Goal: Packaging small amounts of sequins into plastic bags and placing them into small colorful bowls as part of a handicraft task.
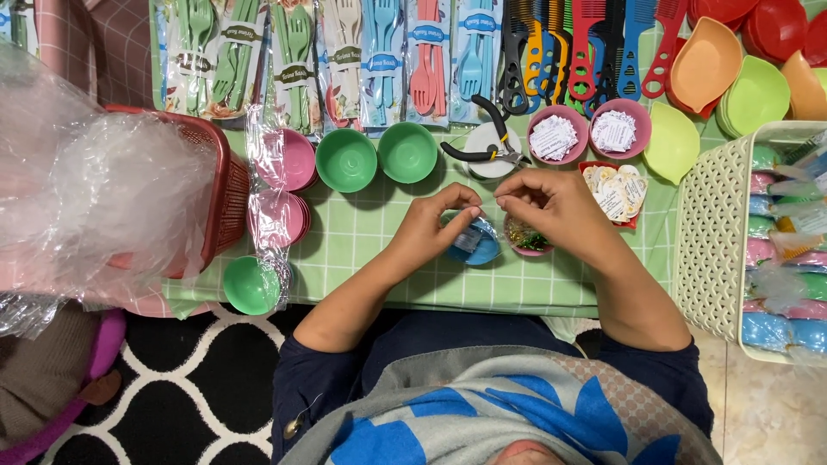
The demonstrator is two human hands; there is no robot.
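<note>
My left hand (435,226) and my right hand (551,204) meet over the green checked cloth (362,232), fingertips pinched together on something too small to make out. Under my left hand lies a blue lid-like dish (479,248) with a small clear bag in it. Below my right hand sits a small pink bowl (524,238) with green and gold bits. Black pliers (482,146) rest on a white round dish just behind my fingers.
Two green bowls (346,160) and stacked pink bowls (289,159) stand at left, a red basket (220,185) with clear plastic bags beyond. Pink cups of paper tags (556,135), a red heart-shaped dish (616,191), packed cutlery, combs and a white basket (706,250) surround the cloth.
</note>
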